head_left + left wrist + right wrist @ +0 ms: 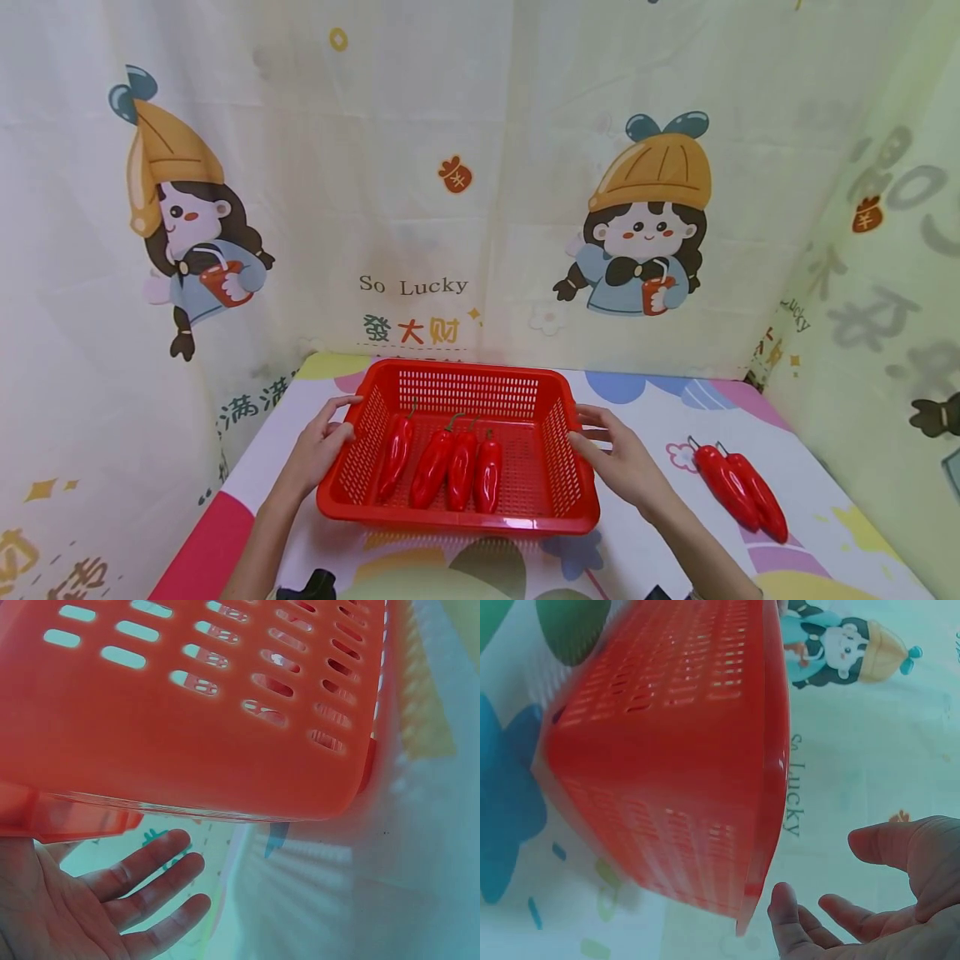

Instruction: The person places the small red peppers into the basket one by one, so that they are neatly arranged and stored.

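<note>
A red plastic basket (457, 521) with slotted walls sits on the patterned table, and several red chili peppers (431, 468) with green stems lie side by side inside it. My left hand (318, 450) is at the basket's left rim, its thumb and index finger close to the edge. In the left wrist view three of its fingers (154, 866) stretch out below the rim, while the thumb is hidden. At the opposite rim is my right hand (611, 454), fingers spread and thumb near the edge. The right wrist view shows a gap between its fingers (885, 844) and the basket.
Two more red chili peppers (738, 492) lie together on the table to the right. A printed cloth (510, 208) with cartoon figures hangs behind the table and along both sides. Colourful shapes pattern the tabletop (652, 408).
</note>
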Demonstrator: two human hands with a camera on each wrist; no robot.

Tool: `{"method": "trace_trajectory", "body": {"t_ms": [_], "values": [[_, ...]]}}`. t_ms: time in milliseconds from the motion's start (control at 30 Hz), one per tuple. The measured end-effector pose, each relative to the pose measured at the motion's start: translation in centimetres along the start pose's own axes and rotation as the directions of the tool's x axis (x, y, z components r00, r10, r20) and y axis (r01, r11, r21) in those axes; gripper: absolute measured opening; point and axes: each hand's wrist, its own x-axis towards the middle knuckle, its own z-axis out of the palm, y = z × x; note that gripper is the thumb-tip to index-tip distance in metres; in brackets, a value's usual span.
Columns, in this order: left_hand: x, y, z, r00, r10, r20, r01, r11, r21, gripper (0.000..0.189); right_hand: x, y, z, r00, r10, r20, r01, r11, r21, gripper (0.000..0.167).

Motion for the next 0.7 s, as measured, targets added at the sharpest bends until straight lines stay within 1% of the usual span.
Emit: {"method": "trace_trajectory", "body": {"t_ms": [233, 433, 700], "values": [[-0.1, 0.1, -0.1, 1.0, -0.001, -0.001, 0.001, 1.0, 0.004, 0.057, -0.3, 0.4, -1.0, 1.0, 0.025, -0.012, -0.025, 0.999, -0.048, 0.057], [0.0, 0.0, 0.0, 1.0, -0.004, -0.003, 0.004, 1.0, 0.001, 0.058, -0.6, 1.1, -1.8, 1.0, 0.01, -0.022, -0.011, 0.998, -0.062, 0.055], [0.1, -0.2, 0.0, 1.0, 0.002, 0.002, -0.002, 1.0, -0.003, 0.058, -0.9, 2.3, -2.9, 0.997, 0.064, -0.048, -0.067, 0.995, -0.074, 0.057]]}}
